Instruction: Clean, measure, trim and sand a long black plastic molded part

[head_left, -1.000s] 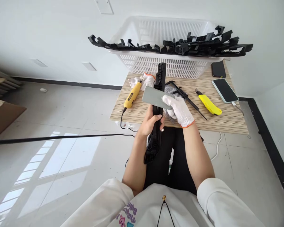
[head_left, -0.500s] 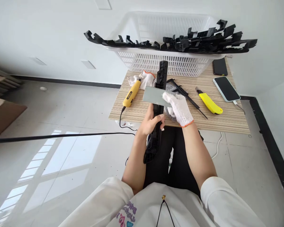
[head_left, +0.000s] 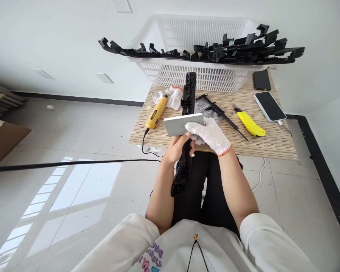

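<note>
My bare left hand (head_left: 177, 147) is wrapped round a long black plastic trim part (head_left: 188, 92), which slants from the table's front edge down over my lap. In my white-gloved right hand (head_left: 208, 133) is a flat grey-green rectangular pad (head_left: 175, 127) with a white edge. The pad lies across the middle of the black part, hiding a stretch of it, and its lower edge is close to my left thumb. Whether the pad presses on the part I cannot tell. Behind my right hand are a crumpled grey cloth (head_left: 205, 110) and a black caliper (head_left: 219, 112).
A white plastic basket (head_left: 158, 70) holds several black trim parts (head_left: 235, 53) across its rim. On the striped table (head_left: 260, 147) lie a yellow corded rotary tool (head_left: 156, 114), a white glove (head_left: 175, 97), a yellow utility knife (head_left: 249, 122), a charging phone (head_left: 269, 106) and a black flat object (head_left: 261, 80).
My right hand has brought the pad down and slightly left, tilting it so its white edge shows. The black part has shifted slightly left; my left hand keeps its grip.
</note>
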Demonstrator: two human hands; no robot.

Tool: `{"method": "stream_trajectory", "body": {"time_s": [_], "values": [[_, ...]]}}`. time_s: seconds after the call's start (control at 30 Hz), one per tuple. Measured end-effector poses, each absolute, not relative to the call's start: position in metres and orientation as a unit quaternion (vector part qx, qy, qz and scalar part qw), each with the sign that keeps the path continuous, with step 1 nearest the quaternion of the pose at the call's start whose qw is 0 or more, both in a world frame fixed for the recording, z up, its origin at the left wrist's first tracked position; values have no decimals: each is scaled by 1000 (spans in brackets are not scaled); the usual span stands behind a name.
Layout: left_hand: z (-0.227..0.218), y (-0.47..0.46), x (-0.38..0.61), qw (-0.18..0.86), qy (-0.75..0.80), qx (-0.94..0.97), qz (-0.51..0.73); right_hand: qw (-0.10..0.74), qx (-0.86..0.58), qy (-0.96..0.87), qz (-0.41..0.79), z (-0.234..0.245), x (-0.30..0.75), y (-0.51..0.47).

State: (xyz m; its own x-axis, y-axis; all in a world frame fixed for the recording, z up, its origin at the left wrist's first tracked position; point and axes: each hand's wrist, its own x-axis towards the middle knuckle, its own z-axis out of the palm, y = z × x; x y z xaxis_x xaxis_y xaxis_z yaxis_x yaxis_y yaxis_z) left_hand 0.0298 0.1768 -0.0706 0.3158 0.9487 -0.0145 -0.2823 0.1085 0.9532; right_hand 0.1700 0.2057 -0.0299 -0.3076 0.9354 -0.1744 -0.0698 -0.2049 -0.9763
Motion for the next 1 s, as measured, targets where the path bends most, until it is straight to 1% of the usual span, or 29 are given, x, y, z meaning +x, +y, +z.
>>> {"method": "stream_trajectory", "body": {"time_s": [0.1,0.13,0.17,0.27,0.4,0.5,0.53,0.63,0.67,0.77,0.87,1.0], "values": [[-71,177,31,659,340,478,470,454,-454,-436,630,-31,164,205],[-71,177,31,659,338,481,469,462,-456,-422,633,-31,163,205],[-71,177,31,657,338,485,468,453,-455,-417,643,-31,162,205],[-73,178,31,646,340,501,465,388,-454,-424,681,-31,162,205],[-75,178,30,647,333,501,470,420,-461,-410,665,-30,163,204],[-76,178,30,646,330,509,463,356,-439,-462,684,-28,165,203],[-76,178,30,646,331,509,462,356,-442,-464,681,-28,165,203],[-74,178,30,653,330,500,464,426,-453,-441,648,-30,165,206],[-73,178,30,654,328,499,464,429,-446,-444,648,-31,165,207],[-71,178,30,657,327,495,465,400,-426,-465,665,-34,165,209],[-71,178,31,659,329,490,466,436,-434,-448,648,-35,167,209],[-72,178,31,667,341,483,453,377,-432,-472,669,-34,167,208]]}}
